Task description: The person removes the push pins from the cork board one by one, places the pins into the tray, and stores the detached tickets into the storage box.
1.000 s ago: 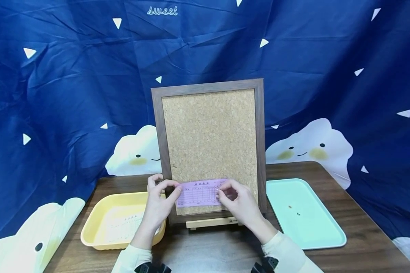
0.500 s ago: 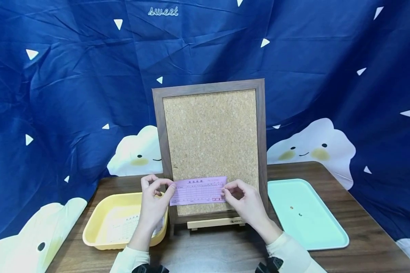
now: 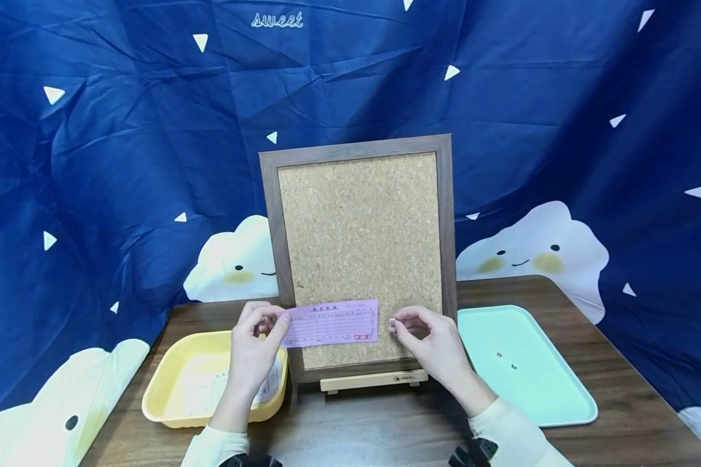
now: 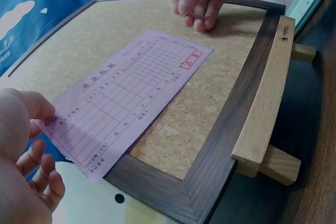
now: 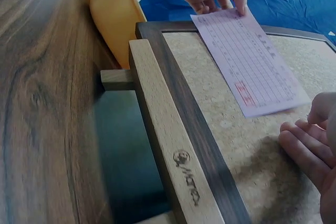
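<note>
In the head view my left hand (image 3: 254, 344) pinches the left end of a pink receipt slip (image 3: 333, 322) between thumb and fingers. The slip is held flat across the lower part of a framed cork board (image 3: 362, 240), its right end free. Printed lines and a red stamp-like box show on the receipt (image 4: 123, 95) in the left wrist view. To the right of the slip, apart from it, my right hand (image 3: 435, 347) has thumb and fingertips together on a small pale pin-like thing (image 3: 393, 322), mostly hidden by the fingers.
The board leans on a wooden easel ledge (image 3: 374, 381). A yellow basket (image 3: 158, 383) with printed sheets stands at the left. On the right lies a mint tray (image 3: 537, 389) with two tiny pieces on it. A blue curtain (image 3: 356, 71) hangs behind.
My left hand has drawn the receipt slip leftward, past the board's left frame. My right hand has come off the slip's right end and moved right, opening a gap.
</note>
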`<state>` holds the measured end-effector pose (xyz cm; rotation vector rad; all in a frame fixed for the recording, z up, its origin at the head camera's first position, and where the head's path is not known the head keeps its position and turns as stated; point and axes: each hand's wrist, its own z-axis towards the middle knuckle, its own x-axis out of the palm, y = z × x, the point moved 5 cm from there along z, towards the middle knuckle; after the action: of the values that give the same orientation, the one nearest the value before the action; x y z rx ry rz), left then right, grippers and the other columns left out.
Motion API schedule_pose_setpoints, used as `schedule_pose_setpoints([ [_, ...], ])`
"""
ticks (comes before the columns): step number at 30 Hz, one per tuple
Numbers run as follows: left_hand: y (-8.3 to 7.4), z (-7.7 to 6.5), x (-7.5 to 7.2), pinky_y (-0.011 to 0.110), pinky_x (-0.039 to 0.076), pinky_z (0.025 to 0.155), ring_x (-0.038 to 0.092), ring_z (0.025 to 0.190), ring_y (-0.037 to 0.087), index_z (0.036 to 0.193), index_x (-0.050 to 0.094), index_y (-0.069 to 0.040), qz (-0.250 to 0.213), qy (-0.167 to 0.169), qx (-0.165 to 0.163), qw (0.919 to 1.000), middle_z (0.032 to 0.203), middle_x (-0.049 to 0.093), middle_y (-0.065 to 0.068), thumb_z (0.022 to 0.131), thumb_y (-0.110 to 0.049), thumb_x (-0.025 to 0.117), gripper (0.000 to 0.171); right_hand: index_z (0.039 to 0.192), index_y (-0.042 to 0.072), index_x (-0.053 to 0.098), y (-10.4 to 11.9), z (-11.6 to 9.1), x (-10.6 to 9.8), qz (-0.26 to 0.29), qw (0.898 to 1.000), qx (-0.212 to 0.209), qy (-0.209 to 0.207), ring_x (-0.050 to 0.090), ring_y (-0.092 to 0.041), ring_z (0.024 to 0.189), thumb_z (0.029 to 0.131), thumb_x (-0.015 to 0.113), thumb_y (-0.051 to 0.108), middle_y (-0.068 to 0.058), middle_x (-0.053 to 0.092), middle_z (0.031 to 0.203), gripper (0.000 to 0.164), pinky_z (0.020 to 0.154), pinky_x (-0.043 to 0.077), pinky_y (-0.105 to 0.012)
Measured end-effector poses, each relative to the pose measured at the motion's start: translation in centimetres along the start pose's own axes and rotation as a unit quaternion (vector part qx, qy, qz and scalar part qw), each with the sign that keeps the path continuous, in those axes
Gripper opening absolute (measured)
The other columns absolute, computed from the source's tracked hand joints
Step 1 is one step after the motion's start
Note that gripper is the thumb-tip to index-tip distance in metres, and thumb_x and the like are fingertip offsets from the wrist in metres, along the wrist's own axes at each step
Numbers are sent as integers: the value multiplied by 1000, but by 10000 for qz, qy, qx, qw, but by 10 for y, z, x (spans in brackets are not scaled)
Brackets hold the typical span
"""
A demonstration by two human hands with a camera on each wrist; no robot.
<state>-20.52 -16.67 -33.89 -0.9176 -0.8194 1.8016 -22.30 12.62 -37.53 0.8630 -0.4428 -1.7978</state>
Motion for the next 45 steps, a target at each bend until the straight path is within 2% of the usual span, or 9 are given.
schedule_pose_setpoints([
  [7,4,-1,-2,24,44,66,53,72,18,91,67,-3,-27,14,-33,10000,83,60,6,89,-5,65,4,87,0,67,23,1,-16,-313,9994,-91,-121,69,-21,67,79,71,-7,-13,71,78,11,60,53,-22],
  [13,5,-1,-2,26,45,66,55,71,17,90,67,-4,-34,87,-151,9998,76,62,7,89,-5,65,3,86,1,66,27,-1,-24,-316,9991,-260,-130,68,-21,66,78,72,-7,-13,71,76,12,59,51,-18],
  [20,1,2,-3,22,47,60,56,68,17,93,67,-3,-32,138,-8,9999,75,63,9,89,-4,65,5,86,1,66,28,2,-32,-459,9982,-366,-150,68,-19,66,78,71,-8,-13,71,75,13,58,50,-19],
  [24,0,2,-4,21,49,61,57,69,15,96,66,-2,-66,189,-26,9998,78,64,10,90,-4,64,7,87,1,66,23,2,-35,-428,9983,-372,-103,68,-20,65,78,70,-10,-11,71,75,14,57,49,-17],
  [28,1,0,-5,21,50,59,59,68,17,97,66,-1,-133,258,-45,9996,81,65,12,90,-4,64,8,88,2,67,6,-2,-38,-373,9987,-338,-102,68,-22,66,77,70,-12,-10,71,77,18,59,50,-17],
  [33,1,-1,-8,23,49,54,61,64,18,99,66,-1,-206,362,-8,9991,80,66,13,91,-6,63,10,91,6,68,-13,-10,-44,-294,9990,-306,-122,70,-20,70,78,73,-7,-10,72,80,19,67,52,-14],
  [40,1,0,-15,22,45,48,58,56,17,99,65,-1,-159,348,107,9992,77,67,14,91,-7,64,11,92,9,68,-18,-12,-60,-294,9990,-283,-190,70,-15,71,81,70,-4,-3,73,82,16,68,52,-14],
  [45,4,1,-19,24,49,49,62,59,16,101,65,1,-357,303,-50,9989,80,68,16,91,-6,63,12,93,8,68,-18,-11,-66,-248,9994,-109,-237,70,-16,72,83,70,-3,-3,73,84,15,62,52,-15],
])
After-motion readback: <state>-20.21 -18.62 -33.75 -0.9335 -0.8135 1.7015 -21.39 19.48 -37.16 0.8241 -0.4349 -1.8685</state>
